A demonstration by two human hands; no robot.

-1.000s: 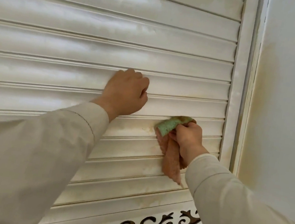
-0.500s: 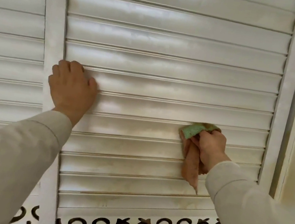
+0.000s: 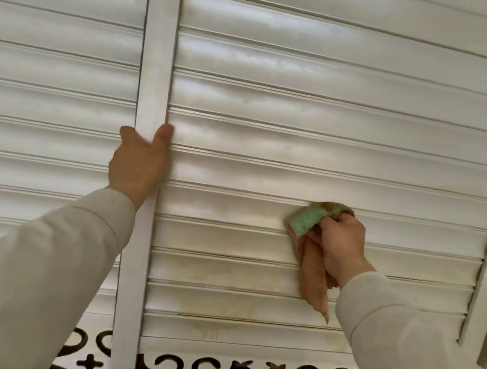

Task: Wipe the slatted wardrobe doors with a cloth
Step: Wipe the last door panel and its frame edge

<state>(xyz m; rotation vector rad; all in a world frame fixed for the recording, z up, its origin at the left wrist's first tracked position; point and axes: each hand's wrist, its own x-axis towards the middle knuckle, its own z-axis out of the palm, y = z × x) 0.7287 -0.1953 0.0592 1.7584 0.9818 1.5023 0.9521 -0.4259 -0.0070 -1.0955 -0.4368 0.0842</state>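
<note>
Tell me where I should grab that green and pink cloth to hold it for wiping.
Take the green and pink cloth at its bunched upper part, coming from the right as the right hand does. The green fold juts left onto the white slat, while the pink tail hangs limp below.

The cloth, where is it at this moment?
Head view, right of centre: the cloth is gripped by the right hand against a lower slat of the right door.

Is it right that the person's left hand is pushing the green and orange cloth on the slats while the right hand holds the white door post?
Not quite: the hands are swapped. In the head view, the right hand grips the green and orange cloth against the slats, while the left hand holds the white door post.
</note>
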